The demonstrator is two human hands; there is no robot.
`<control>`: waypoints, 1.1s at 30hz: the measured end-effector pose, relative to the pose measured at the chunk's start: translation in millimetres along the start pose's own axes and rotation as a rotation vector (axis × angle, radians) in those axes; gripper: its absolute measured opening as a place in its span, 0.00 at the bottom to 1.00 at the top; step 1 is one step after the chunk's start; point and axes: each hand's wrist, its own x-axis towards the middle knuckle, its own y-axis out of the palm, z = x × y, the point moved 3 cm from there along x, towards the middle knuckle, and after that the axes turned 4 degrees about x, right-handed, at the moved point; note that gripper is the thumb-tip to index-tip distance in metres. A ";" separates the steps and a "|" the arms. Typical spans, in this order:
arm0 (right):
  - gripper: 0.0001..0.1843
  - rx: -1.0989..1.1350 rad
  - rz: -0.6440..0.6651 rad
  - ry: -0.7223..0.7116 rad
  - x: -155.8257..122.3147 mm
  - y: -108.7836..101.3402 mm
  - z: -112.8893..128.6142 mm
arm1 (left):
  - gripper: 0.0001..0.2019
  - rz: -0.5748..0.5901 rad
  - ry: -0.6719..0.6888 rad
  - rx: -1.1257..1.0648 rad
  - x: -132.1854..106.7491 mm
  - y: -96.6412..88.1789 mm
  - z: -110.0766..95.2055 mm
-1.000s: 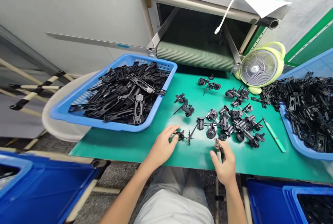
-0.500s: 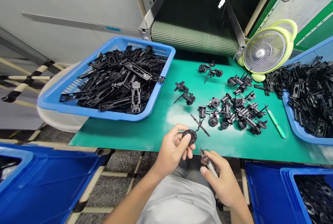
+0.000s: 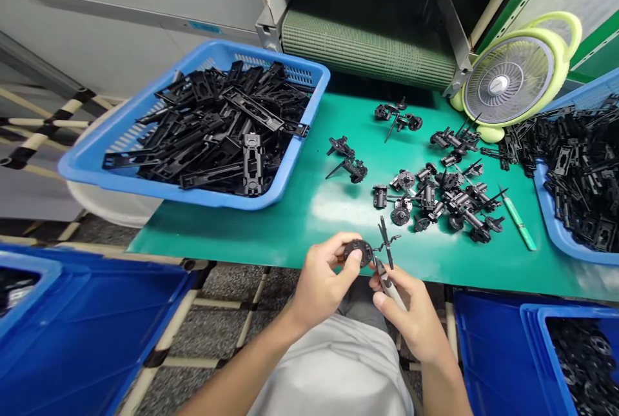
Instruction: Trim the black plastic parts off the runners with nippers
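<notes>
Between thumb and fingers, my left hand [image 3: 325, 277] grips a round black plastic part [image 3: 358, 253] over the table's front edge. A thin black sprue [image 3: 385, 242] sticks out from the disc's right side. My right hand [image 3: 411, 313] is closed around a pair of nippers [image 3: 389, 287] with pale handles. The nippers' tips are at the disc's right edge, by the sprue; whether the jaws touch it I cannot tell. Beyond the hands, several black moulded parts [image 3: 428, 197] lie in a loose pile on the green table [image 3: 290, 235].
A blue basket [image 3: 222, 200] full of long black parts stands left, another basket [image 3: 556, 229] right. A green craft knife [image 3: 520, 222] lies beside the pile. A lime fan [image 3: 512, 80] stands near the conveyor belt [image 3: 362, 48]. Blue bins [image 3: 503, 351] flank me below the table.
The nippers in my right hand have moved up to the disc's edge. My left hand has turned the disc, swinging the sprue more upright. The camera view has shifted slightly.
</notes>
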 end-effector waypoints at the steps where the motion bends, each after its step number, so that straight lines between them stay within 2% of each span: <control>1: 0.08 0.013 -0.007 0.003 0.3 0.8 -0.2 | 0.06 0.001 0.011 0.017 0.3 0.1 0.1; 5: 0.09 0.054 -0.032 0.017 2.2 4.1 0.0 | 0.08 0.002 0.031 0.077 1.3 -0.1 2.2; 11: 0.12 0.097 -0.030 0.011 5.3 8.6 3.8 | 0.10 0.082 0.034 0.172 0.7 0.9 5.9; 18: 0.12 0.094 -0.018 0.058 11.4 7.3 -0.1 | 0.11 0.090 0.037 0.250 3.3 -0.8 3.8; 22: 0.14 0.070 -0.056 0.105 19.8 4.8 -2.1 | 0.12 0.047 0.020 0.222 7.9 -0.2 5.0; 25: 0.12 0.053 -0.073 0.125 35.3 3.4 0.1 | 0.12 -0.017 -0.003 0.180 15.4 -0.9 9.2; 30: 0.11 -0.016 0.059 0.175 70.1 1.6 4.4 | 0.10 -0.181 -0.083 0.071 28.7 -7.3 22.1; 33: 0.11 -0.047 0.110 0.177 79.0 -7.8 7.9 | 0.10 -0.208 -0.125 -0.078 30.0 -11.4 32.3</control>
